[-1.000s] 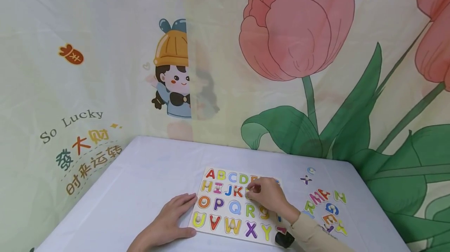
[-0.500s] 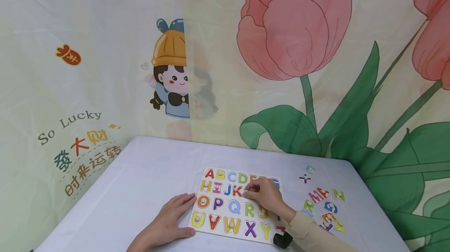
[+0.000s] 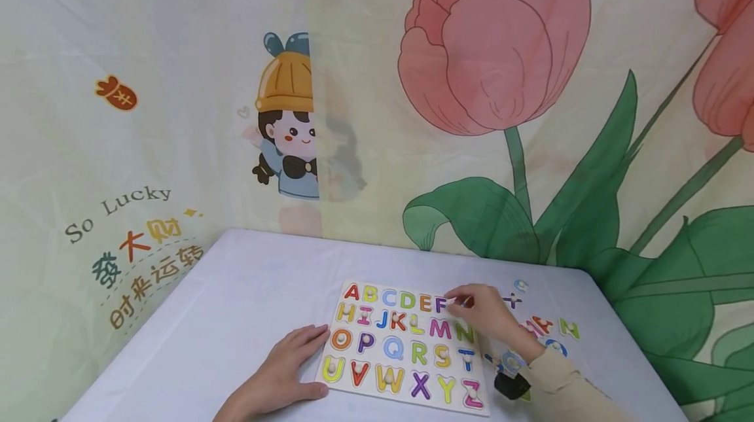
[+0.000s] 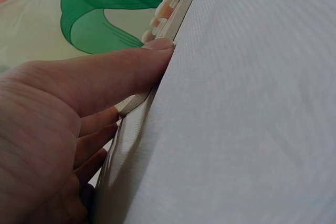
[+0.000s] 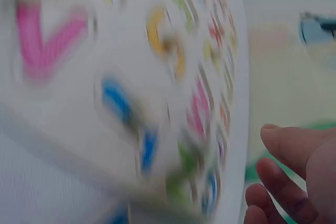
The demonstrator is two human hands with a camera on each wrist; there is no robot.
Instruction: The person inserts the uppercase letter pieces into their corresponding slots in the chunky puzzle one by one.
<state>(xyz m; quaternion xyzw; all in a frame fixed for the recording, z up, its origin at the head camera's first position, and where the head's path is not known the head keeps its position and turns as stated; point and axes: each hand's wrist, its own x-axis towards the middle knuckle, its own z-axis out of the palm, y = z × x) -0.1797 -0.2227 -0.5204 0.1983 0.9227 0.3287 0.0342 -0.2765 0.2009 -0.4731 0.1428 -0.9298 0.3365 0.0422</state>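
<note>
Your left hand (image 3: 277, 379) lies flat, fingers straight, against the alphabet board (image 3: 406, 347) on the table (image 3: 235, 291) — bracing its left edge; your right hand (image 3: 489, 317) pinches a small piece at the top-right slot — loose letters (image 3: 544, 327) lie beside.

1 puzzle board (image 3: 406, 343), 2 hands, several loose letters (image 3: 568, 328).

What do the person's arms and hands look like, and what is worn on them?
Both hands are bare. The right hand comes out of a long beige sleeve, with a small black device at the wrist. The left hand shows no sleeve.
</note>
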